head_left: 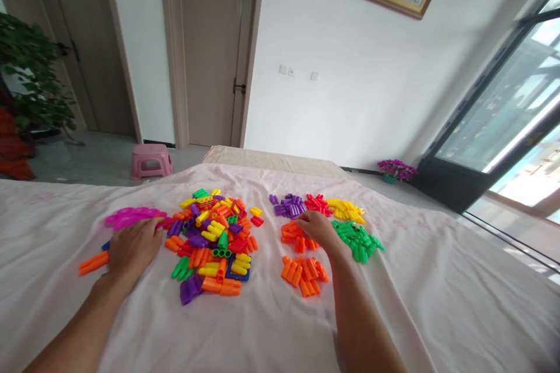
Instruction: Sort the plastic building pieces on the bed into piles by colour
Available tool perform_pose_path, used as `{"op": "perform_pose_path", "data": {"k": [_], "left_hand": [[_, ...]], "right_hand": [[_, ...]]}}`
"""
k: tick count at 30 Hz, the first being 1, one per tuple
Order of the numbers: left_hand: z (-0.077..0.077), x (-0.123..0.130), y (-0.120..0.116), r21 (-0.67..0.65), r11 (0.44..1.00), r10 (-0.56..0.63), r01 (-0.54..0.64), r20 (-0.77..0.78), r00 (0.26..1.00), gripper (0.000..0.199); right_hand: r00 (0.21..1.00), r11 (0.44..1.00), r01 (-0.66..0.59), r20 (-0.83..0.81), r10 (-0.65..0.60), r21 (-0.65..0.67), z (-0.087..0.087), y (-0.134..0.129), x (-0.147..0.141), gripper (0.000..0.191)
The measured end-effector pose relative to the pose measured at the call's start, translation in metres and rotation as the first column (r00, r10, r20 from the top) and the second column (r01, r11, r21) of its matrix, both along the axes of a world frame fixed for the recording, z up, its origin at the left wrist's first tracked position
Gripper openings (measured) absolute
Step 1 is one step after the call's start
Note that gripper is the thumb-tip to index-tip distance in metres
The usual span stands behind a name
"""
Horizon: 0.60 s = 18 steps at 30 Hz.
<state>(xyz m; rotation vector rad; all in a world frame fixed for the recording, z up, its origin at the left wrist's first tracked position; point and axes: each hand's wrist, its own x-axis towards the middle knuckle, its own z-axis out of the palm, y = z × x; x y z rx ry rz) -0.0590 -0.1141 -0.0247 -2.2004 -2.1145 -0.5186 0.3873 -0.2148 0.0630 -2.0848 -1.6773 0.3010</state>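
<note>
"What lies farthest left on the cloth [280, 326]?"

"One orange piece [93, 263], beside the person's left hand [133, 245]. One magenta tray [131, 215] lies just beyond that hand."

"How is the hand set?"

"Its fingers are drawn narrow at one red piece [164, 222]; whether they grip it, one cannot tell."

"And next?"

"One big mixed pile [210, 239] of orange, yellow, purple, green and red pieces, too overlapped to count singly. One blue frame [245, 275] sits at its near right edge."

"Farther right?"

"Six one-colour piles: one purple [289, 206], two orange, one farther [291, 232] and one nearer [306, 274], one red [318, 204], one yellow [346, 210], one green [359, 240]."

"The right hand [319, 230]?"

"At the farther orange pile, fingers curled close together; whether they hold a piece, one cannot tell."
</note>
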Motion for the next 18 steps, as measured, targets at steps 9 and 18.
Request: {"op": "perform_pose_path", "data": {"k": [9,18], "left_hand": [[-0.001,-0.003,0.002,0.017,1.0,-0.011,0.011,-0.031,0.999,0.053],[0.005,-0.002,0.0,-0.01,1.0,-0.021,0.021,0.005,1.0,0.051]], "right_hand": [[0.992,0.999,-0.026,0.123,0.028,-0.019,-0.019,0.01,0.002,0.015],[0.973,0.965,-0.226,0.073,0.218,0.132,-0.013,0.007,-0.047,0.024]]}}
